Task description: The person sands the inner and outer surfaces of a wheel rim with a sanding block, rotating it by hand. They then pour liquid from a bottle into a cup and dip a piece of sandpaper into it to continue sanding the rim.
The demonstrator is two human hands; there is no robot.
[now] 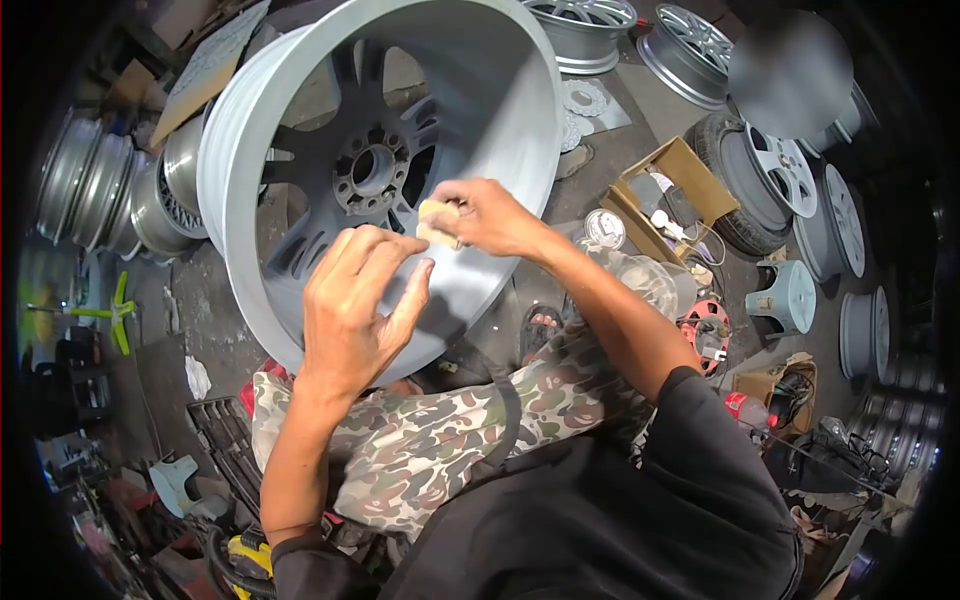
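A large grey wheel rim (235, 200) stands tilted before my knees, its spokes and hub (371, 170) facing me from deep inside the barrel. My right hand (480, 215) is closed on a small pale yellow pad (438, 222), held over the rim's opening. Close to the pad is my left hand (355, 300), its thumb and forefinger spread apart and the other fingers bent, with nothing in it. The left fingertips come near the pad; whether they touch it I cannot tell.
Several wheel rims (690, 50) line the right and upper right, others (90, 185) the left. A cardboard box (655, 225) with cables, a blue stool (790, 297), a red reel (706, 325) and a bottle (748, 410) are at the right. A tool case (225, 440) lies lower left.
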